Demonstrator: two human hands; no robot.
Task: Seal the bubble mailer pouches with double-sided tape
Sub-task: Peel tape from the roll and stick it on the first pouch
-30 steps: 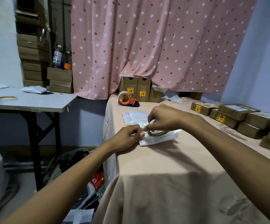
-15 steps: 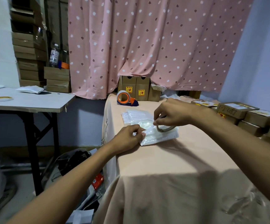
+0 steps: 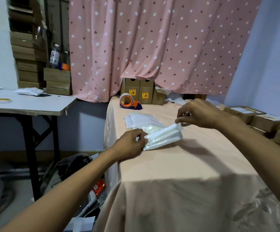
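Observation:
A white bubble mailer pouch [image 3: 163, 138] lies on the peach tablecloth [image 3: 177, 173], its far edge lifted. My left hand [image 3: 130, 144] pinches the pouch's left end and holds it down. My right hand [image 3: 199, 113] is over the pouch's right end, gripping a roll of double-sided tape [image 3: 185, 123] that is mostly hidden in the fingers; a strip seems to run along the pouch's raised edge. A stack of more white pouches [image 3: 140, 118] lies just behind.
An orange tape dispenser [image 3: 129, 102] sits at the table's far end before brown cartons [image 3: 139, 92]. Labelled cardboard boxes [image 3: 261, 120] line the right side. A grey side table [image 3: 27, 104] stands left with a tape roll [image 3: 0, 99]. Bags clutter the floor between.
My right hand has moved right along the pouch with the tape roll, away from my left hand. The pouch's far edge has lifted. My left hand has stayed on the left end.

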